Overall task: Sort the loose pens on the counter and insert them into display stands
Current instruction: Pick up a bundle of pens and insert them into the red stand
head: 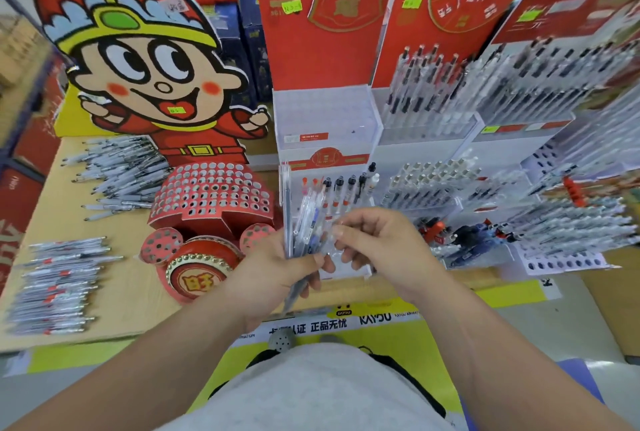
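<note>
1. A bundle [306, 226] of pens is clamped in the left hand [277, 268]. The fingers are curled round the lower barrels, and the upper ends are fanned out in front of the white stand [325, 119].
2. A clear pen [330, 228] at the bundle's edge appears to be pinched between thumb and forefinger of the right hand [381, 240]. The two hands are held close together, almost touching.
3. More loose pens are left in two piles [121, 174] at the left of the desk [131, 299], well apart from the hands.
4. The pens are judged light, stiff and smooth. Plastic barrels are likely to slide on one another, so the bundle is best squeezed low while one pen is drawn out by its upper barrel.
5. For insertion, a mid-barrel pinch is advised, so the pen can be steered straight into a hole. Clips may snag on neighbours.
6. The bundle's lower ends are covered by the left palm.
7. The pinch is blurred, so it cannot be told whether one pen or two are held.
8. The stand's front holes are hidden behind the hands, and its labels cannot be read.
</note>
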